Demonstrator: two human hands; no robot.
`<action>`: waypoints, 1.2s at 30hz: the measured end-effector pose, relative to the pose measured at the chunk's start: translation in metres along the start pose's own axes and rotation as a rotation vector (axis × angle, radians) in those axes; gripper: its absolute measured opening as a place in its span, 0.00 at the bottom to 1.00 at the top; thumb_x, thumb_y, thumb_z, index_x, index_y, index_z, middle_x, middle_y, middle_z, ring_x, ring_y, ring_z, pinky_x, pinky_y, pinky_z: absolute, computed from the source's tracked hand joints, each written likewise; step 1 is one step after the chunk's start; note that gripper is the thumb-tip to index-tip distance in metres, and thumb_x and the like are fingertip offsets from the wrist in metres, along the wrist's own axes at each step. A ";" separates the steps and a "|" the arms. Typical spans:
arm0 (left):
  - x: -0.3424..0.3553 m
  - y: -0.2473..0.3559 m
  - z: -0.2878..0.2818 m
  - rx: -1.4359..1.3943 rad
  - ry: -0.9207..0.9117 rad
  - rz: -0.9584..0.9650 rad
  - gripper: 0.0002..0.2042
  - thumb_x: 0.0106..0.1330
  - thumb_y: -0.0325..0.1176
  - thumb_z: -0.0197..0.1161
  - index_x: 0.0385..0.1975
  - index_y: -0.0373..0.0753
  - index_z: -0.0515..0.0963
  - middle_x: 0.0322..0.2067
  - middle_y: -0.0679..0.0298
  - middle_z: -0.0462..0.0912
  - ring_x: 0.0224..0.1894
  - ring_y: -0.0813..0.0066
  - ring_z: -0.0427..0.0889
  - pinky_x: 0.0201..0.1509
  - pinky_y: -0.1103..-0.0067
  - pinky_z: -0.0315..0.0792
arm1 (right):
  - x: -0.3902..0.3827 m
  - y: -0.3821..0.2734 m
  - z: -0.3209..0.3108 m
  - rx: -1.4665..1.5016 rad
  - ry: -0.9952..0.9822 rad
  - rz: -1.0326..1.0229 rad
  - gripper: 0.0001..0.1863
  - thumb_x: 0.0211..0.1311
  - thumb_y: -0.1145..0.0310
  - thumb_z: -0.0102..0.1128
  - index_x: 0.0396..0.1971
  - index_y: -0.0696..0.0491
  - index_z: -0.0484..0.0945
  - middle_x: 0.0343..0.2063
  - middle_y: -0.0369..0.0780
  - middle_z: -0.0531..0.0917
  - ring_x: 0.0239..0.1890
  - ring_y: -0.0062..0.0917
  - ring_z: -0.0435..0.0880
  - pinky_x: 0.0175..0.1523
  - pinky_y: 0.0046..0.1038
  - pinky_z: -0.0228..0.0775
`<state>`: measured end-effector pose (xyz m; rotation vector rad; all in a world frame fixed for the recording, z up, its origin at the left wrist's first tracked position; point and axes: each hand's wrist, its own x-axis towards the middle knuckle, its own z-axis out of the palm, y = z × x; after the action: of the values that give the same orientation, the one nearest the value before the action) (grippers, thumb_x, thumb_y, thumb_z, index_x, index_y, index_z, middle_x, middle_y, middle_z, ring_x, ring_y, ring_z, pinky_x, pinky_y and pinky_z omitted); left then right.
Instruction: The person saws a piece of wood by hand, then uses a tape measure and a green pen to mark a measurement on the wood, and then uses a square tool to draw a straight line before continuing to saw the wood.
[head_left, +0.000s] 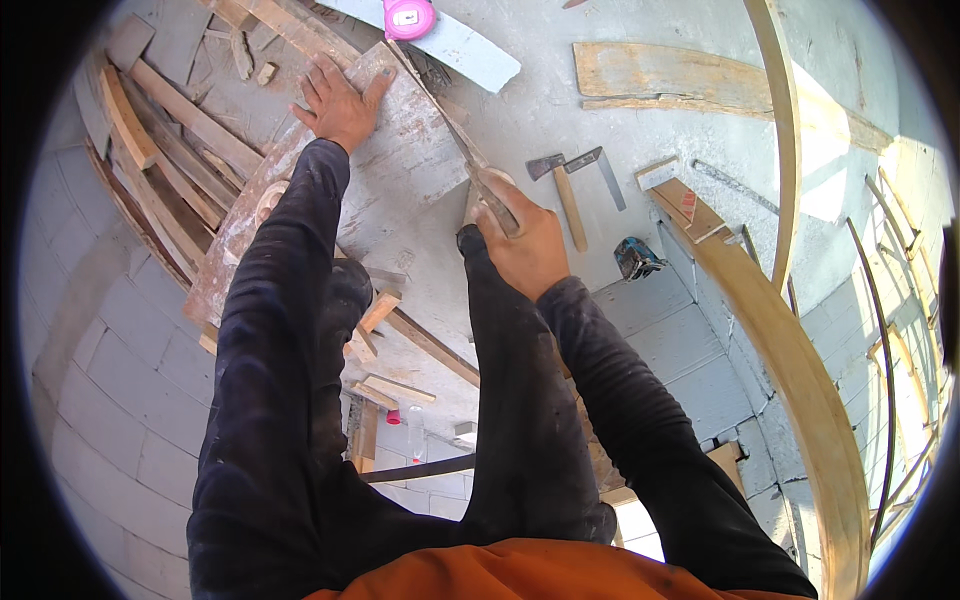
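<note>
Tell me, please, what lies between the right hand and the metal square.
The head view shows a wooden-handled hatchet between the right hand and the square.

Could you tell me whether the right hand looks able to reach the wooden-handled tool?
Probably yes: the wooden-handled tool lies near the right hand, nothing visible between, though that hand grips a saw.

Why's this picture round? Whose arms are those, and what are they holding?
No robot, just a person's two bare hands. A wide-seeing camera on their head looks down, so straight things bend. The left hand lies flat on a wide greyish board; the right hand grips a brownish handsaw at the board's edge. On the grey floor lie a wooden-handled hatchet with a dark metal head and an L-shaped metal square. A round pink tape measure rests on a pale grey plank.
</note>
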<state>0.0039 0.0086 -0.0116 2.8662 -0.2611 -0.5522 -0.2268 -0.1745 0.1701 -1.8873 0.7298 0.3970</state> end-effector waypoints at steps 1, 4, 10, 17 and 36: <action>0.009 -0.005 -0.002 0.006 0.024 -0.008 0.64 0.61 0.79 0.54 0.79 0.30 0.36 0.79 0.38 0.43 0.82 0.39 0.35 0.77 0.37 0.26 | 0.006 -0.005 0.001 0.028 -0.012 0.023 0.25 0.68 0.70 0.67 0.64 0.53 0.77 0.50 0.53 0.87 0.54 0.41 0.88 0.55 0.32 0.79; -0.009 -0.010 0.016 -0.012 0.020 -0.025 0.63 0.62 0.79 0.54 0.80 0.31 0.36 0.79 0.39 0.43 0.82 0.39 0.35 0.77 0.37 0.26 | -0.052 -0.012 -0.029 0.069 -0.044 0.141 0.26 0.69 0.69 0.65 0.66 0.49 0.76 0.46 0.54 0.88 0.54 0.44 0.87 0.58 0.35 0.78; -0.006 -0.008 0.001 0.016 0.045 0.000 0.61 0.64 0.78 0.52 0.80 0.33 0.35 0.80 0.42 0.42 0.82 0.41 0.35 0.78 0.38 0.26 | -0.149 -0.020 -0.094 0.024 -0.024 0.017 0.24 0.70 0.71 0.65 0.65 0.53 0.77 0.45 0.54 0.88 0.50 0.39 0.91 0.54 0.35 0.80; -0.002 -0.009 0.015 0.035 0.028 -0.008 0.59 0.66 0.76 0.50 0.81 0.35 0.36 0.80 0.42 0.41 0.82 0.41 0.36 0.78 0.37 0.26 | -0.045 -0.020 -0.021 0.135 0.024 0.211 0.25 0.68 0.70 0.68 0.64 0.54 0.78 0.45 0.55 0.88 0.52 0.41 0.90 0.56 0.37 0.80; -0.007 -0.004 0.009 -0.004 0.066 0.000 0.57 0.67 0.73 0.52 0.80 0.33 0.38 0.80 0.41 0.42 0.82 0.42 0.35 0.76 0.34 0.28 | -0.178 -0.047 -0.095 -0.003 0.006 0.144 0.23 0.72 0.68 0.66 0.62 0.60 0.78 0.54 0.49 0.87 0.55 0.29 0.87 0.61 0.32 0.77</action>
<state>-0.0053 0.0127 -0.0190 2.8741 -0.2486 -0.4561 -0.3371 -0.1923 0.3445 -1.8456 0.8731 0.4834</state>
